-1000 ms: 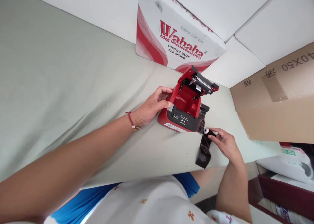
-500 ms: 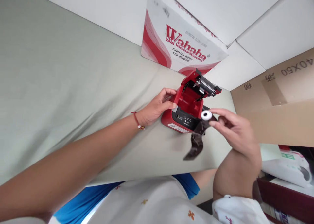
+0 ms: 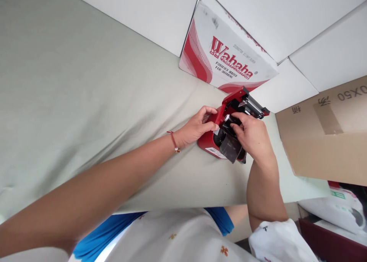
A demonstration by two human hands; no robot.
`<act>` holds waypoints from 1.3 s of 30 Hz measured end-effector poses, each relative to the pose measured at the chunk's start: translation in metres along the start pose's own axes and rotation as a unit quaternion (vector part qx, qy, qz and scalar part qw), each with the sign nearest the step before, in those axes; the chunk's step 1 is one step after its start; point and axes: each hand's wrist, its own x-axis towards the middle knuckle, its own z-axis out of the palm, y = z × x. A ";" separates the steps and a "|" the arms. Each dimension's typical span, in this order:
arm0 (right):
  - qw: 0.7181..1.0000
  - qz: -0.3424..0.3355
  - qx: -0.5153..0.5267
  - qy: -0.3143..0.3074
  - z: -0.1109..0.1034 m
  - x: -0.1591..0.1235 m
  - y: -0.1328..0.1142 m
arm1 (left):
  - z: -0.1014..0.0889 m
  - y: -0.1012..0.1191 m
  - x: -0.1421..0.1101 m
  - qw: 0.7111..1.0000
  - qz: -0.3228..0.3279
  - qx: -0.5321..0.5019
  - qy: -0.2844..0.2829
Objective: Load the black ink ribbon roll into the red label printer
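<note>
A red and black label printer [image 3: 207, 144] stands on the cloth-covered table, its lid [image 3: 243, 99] raised toward the back. My left hand [image 3: 197, 127] grips the printer's left side wall, thumb on the rim and fingers outside. Inside the open bay, my right hand [image 3: 252, 134] holds a small roll of black film [image 3: 228, 125] with a white core between thumb and fingers. The loose end of the film hangs over the printer's front panel and covers most of its buttons. My fingers hide the right part of the roll.
Behind the printer a white and red Wahaha water carton [image 3: 229, 59] leans by the white tiled wall [image 3: 137, 13]. A brown cardboard box [image 3: 323, 139] stands at the right. Below it are a white plastic bag [image 3: 335, 208] and a dark red edge [image 3: 323, 235].
My right hand has moved left and inward, bringing the film roll from beside the printer into its bay. The loose film now lies across the front panel. My left hand keeps its grip.
</note>
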 end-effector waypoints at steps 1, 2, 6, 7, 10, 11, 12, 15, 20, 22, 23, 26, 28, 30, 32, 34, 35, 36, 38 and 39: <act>1.000 -0.010 0.010 -0.001 0.001 0.001 0.000 | -0.001 0.000 0.000 1.000 0.004 0.000 -0.002; 1.000 -0.018 0.019 -0.004 0.002 0.002 0.000 | -0.001 -0.001 0.001 1.000 0.006 0.000 -0.005; 0.999 -0.021 0.035 -0.026 0.008 0.007 -0.003 | -0.003 -0.002 0.000 1.000 0.001 0.003 -0.005; 0.999 -0.016 0.034 -0.031 0.009 0.008 -0.004 | -0.003 -0.002 0.000 1.000 0.002 0.004 -0.005; 0.999 0.005 0.033 -0.038 0.012 0.014 -0.006 | -0.001 0.000 -0.001 1.000 0.007 0.008 -0.003; 0.999 0.012 0.037 -0.038 0.012 0.015 -0.006 | -0.001 0.000 -0.002 1.000 0.008 0.009 -0.002; 0.998 0.017 0.046 -0.034 0.011 0.015 -0.006 | 0.000 0.001 -0.002 1.000 0.009 0.011 -0.001; 0.994 0.004 0.113 -0.011 0.006 0.005 -0.007 | 0.002 0.002 -0.003 1.000 0.006 0.013 0.004; 0.972 -0.090 0.204 0.070 -0.007 -0.046 -0.010 | 0.003 0.001 -0.002 0.999 0.017 0.028 0.001; 0.968 -0.128 0.185 0.107 -0.006 -0.068 -0.010 | 0.003 -0.002 -0.003 0.997 0.038 0.062 0.009; 0.968 -0.140 0.171 0.120 -0.004 -0.076 -0.010 | 0.004 -0.004 -0.005 0.994 0.061 0.091 0.022; 0.968 -0.150 0.135 0.147 0.008 -0.091 -0.009 | 0.006 -0.008 -0.014 0.950 0.183 0.232 0.100; 0.968 -0.154 0.123 0.158 0.016 -0.094 -0.008 | 0.009 -0.010 -0.023 0.893 0.276 0.332 0.131; 0.966 -0.156 0.120 0.167 0.020 -0.094 -0.008 | 0.012 -0.012 -0.032 0.839 0.354 0.401 0.105; 0.964 -0.160 0.128 0.172 0.021 -0.094 -0.009 | 0.015 -0.015 -0.040 0.797 0.409 0.442 0.046; 0.961 -0.166 0.141 0.170 0.020 -0.095 -0.010 | 0.018 -0.017 -0.044 0.770 0.435 0.466 -0.009; 0.960 -0.170 0.147 0.165 0.019 -0.095 -0.009 | 0.019 -0.019 -0.045 0.766 0.433 0.474 -0.030; 0.961 -0.168 0.153 0.158 0.018 -0.095 -0.008 | 0.019 -0.019 -0.045 0.767 0.421 0.482 -0.048; 0.963 -0.134 0.159 0.170 0.014 -0.090 -0.001 | 0.020 -0.020 -0.044 0.782 0.382 0.488 -0.069; 0.962 -0.100 0.157 0.198 0.012 -0.085 0.005 | 0.019 -0.021 -0.043 0.792 0.366 0.484 -0.073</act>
